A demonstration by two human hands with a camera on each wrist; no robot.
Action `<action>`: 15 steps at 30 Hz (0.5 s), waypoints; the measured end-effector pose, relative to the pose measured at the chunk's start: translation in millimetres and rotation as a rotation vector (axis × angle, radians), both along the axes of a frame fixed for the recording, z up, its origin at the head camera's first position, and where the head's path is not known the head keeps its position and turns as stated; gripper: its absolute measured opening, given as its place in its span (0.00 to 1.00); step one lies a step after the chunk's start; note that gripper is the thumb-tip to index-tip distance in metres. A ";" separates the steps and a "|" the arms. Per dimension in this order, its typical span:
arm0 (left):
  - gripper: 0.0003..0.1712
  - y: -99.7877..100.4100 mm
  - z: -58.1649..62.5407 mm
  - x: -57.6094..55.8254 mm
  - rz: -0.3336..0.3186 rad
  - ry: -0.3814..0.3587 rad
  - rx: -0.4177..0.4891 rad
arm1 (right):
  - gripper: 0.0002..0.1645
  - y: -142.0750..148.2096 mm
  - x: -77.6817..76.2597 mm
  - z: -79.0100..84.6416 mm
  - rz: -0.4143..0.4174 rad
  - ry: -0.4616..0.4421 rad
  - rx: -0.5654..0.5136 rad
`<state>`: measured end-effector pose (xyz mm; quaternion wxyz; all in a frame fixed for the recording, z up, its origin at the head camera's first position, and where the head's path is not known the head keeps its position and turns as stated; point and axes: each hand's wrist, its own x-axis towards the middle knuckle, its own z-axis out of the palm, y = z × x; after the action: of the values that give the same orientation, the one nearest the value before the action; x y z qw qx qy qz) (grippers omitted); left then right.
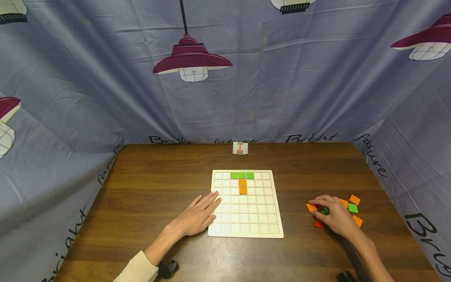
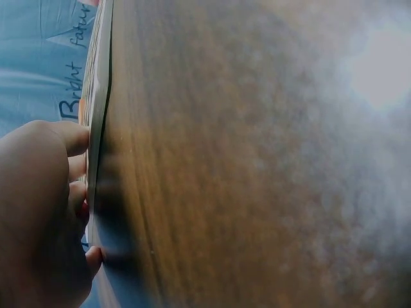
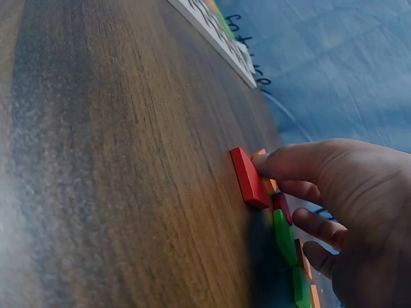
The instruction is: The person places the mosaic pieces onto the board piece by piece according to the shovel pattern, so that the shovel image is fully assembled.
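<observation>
A pale square grid board (image 1: 261, 231) lies on the wooden table, with three green tiles (image 1: 242, 175) in its far row and two orange tiles (image 1: 242, 190) in line below the middle one. My left hand (image 1: 197, 215) rests with extended fingers on the board's left edge, also seen from the side in the left wrist view. At the right, my right hand (image 1: 332, 215) pinches an orange tile (image 1: 311, 207) between thumb and index finger. Close by lie a red tile (image 3: 249, 179) and a green tile (image 1: 325, 211), the latter partly under the hand.
Several more loose tiles lie right of the right hand, among them a green tile (image 1: 352, 208) and an orange tile (image 1: 357, 221). A small pattern card (image 1: 240, 148) sits at the table's far edge. A printed blue curtain (image 1: 246, 94) hangs behind the table.
</observation>
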<state>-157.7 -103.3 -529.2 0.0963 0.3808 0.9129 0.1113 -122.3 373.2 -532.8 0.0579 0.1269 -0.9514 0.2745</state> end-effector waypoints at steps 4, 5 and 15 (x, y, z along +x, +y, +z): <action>0.33 0.0 -0.1 -0.2 -0.001 -0.002 0.000 | 0.19 -0.1 -2.2 0.2 0.008 -0.002 0.016; 0.33 0.0 0.0 -0.2 -0.001 -0.003 0.001 | 0.19 -0.2 -2.6 0.4 0.010 -0.003 0.021; 0.33 -0.5 0.1 0.1 0.002 -0.008 -0.001 | 0.18 -3.7 -6.0 1.5 0.018 -0.033 0.045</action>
<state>-157.6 -103.8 -529.1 0.0999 0.3795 0.9129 0.1123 -128.3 369.5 -531.3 0.0368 0.1321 -0.9570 0.2556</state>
